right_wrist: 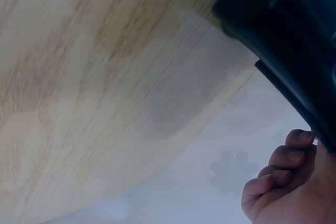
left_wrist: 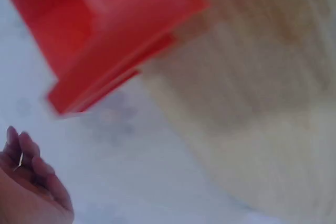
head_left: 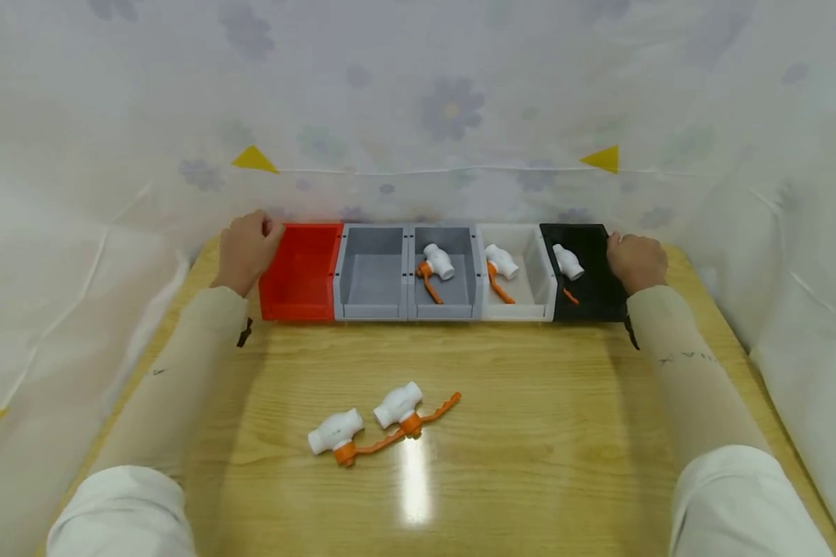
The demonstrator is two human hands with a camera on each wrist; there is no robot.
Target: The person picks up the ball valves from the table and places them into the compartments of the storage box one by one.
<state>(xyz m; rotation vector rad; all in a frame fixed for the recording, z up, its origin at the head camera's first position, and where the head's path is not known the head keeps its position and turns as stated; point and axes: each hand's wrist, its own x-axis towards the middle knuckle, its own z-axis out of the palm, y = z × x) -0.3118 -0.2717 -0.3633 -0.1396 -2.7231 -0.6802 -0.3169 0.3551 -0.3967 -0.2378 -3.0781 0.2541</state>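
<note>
The right hand (head_left: 638, 261) pinches the black bin (head_left: 591, 311); the left hand (head_left: 246, 249), loosely curled, holds nothing: one-sided pulling could skew the bin row (head_left: 371, 312).

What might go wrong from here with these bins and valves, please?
The right hand touches the black bin while the left hand appears apart from the red bin, so a push might skew the row. Tilting the white bin could make its valve slide. On the table, the left valve's handle appears to meet the right valve, so lifting one may drag both.
</note>
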